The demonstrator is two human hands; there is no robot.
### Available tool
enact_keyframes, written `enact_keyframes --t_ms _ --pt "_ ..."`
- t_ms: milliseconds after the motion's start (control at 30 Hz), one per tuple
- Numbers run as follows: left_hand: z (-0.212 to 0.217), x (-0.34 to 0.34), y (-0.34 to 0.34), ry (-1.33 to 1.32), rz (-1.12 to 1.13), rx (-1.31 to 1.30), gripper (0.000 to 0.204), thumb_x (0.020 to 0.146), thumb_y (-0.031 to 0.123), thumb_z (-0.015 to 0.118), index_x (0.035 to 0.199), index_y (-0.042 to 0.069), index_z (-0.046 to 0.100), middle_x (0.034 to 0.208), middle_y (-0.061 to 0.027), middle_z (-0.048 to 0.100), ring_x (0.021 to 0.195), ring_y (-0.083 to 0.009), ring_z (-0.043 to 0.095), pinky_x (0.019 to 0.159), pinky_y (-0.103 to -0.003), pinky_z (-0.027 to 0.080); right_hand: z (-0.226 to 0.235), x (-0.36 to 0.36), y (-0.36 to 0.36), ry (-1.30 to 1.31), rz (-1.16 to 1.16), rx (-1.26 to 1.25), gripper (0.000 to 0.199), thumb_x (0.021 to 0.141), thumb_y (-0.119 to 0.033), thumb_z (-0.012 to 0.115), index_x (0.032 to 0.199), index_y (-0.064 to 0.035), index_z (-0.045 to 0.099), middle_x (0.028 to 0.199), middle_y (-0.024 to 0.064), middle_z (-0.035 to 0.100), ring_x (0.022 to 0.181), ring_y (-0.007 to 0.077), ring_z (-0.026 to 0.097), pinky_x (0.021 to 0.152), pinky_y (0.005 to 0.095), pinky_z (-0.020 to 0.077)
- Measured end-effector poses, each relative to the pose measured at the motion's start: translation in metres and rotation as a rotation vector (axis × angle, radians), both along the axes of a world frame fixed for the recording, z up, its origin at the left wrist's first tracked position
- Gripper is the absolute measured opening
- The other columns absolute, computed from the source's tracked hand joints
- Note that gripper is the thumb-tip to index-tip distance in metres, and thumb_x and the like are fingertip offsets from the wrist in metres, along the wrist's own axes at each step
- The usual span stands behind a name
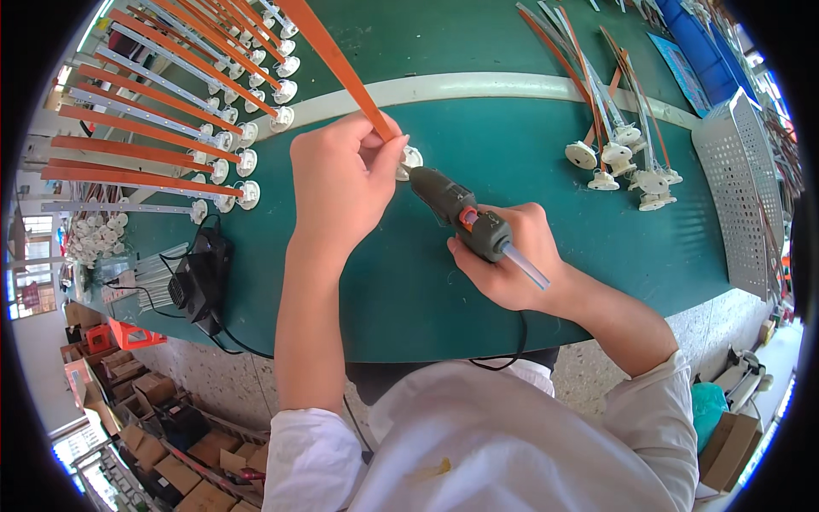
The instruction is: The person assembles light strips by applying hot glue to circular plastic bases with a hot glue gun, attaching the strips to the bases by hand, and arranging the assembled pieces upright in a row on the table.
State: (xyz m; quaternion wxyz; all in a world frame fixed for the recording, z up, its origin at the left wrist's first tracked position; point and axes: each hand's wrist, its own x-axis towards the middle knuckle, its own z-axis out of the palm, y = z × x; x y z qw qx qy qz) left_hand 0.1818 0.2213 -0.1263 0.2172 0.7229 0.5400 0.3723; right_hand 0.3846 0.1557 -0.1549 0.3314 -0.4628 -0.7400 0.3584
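Note:
My left hand (341,183) pinches the lower end of a long orange strip (328,51) that slants up and away over the green table. Just right of its fingers peeks a small white round base (412,158). My right hand (503,256) grips a dark green glue gun (456,209) with an orange trigger and a clear glue stick (527,267) poking out of its back. The gun's nozzle points up-left and meets the white base beside my left fingers.
Rows of orange and silver strips with white round bases (171,111) lie at the left. Another bunch of them (618,145) lies at the right, near a perforated metal panel (742,179). A black power adapter (200,282) sits at the table's front-left edge. Cardboard boxes (162,435) stand on the floor.

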Motion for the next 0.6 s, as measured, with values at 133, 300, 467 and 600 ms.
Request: enact_keyframes --t_ms 133,300,467,600 --pt "-0.0031 -0.0014 0.0011 0.011 0.000 0.019 0.005 0.087 0.002 0.073 0.090 -0.002 0.071 0.073 -0.0091 0.074 0.067 -0.0112 0.071 0.061 -0.023 0.054 0.0005 -0.0003 -0.0014 -0.005 -0.010 -0.001 0.017 0.079 -0.006 0.071 0.072 0.0011 0.057 0.054 0.0128 0.055 0.046 0.0330 0.052 0.046 0.0360 0.0421" --pt "-0.0029 -0.0011 0.0012 -0.032 -0.004 -0.003 0.006 0.087 0.002 0.073 0.090 -0.002 0.071 0.074 -0.0089 0.074 0.067 -0.0109 0.071 0.061 -0.023 0.054 0.0041 0.0004 -0.0015 -0.019 -0.022 -0.017 0.018 0.076 -0.011 0.072 0.069 -0.0008 0.059 0.055 0.0162 0.058 0.049 0.0383 0.058 0.047 0.0417 0.0483" --pt "-0.0032 -0.0007 0.0009 -0.033 -0.008 0.002 0.006 0.087 0.002 0.073 0.091 -0.003 0.071 0.074 -0.0090 0.073 0.067 -0.0108 0.071 0.060 -0.022 0.053 0.0050 0.0021 -0.0003 -0.018 -0.022 -0.047 0.017 0.077 -0.011 0.071 0.070 -0.0006 0.060 0.055 0.0162 0.058 0.049 0.0381 0.059 0.047 0.0414 0.0482" --pt "-0.0027 0.0008 -0.0001 -0.058 0.011 0.006 0.005 0.084 0.003 0.073 0.085 0.001 0.069 0.070 -0.0083 0.071 0.063 -0.0187 0.072 0.060 -0.026 0.052 0.0023 0.0000 0.0011 -0.017 -0.033 -0.040 0.018 0.078 -0.011 0.071 0.070 -0.0003 0.059 0.054 0.0163 0.057 0.049 0.0384 0.059 0.048 0.0412 0.0480"
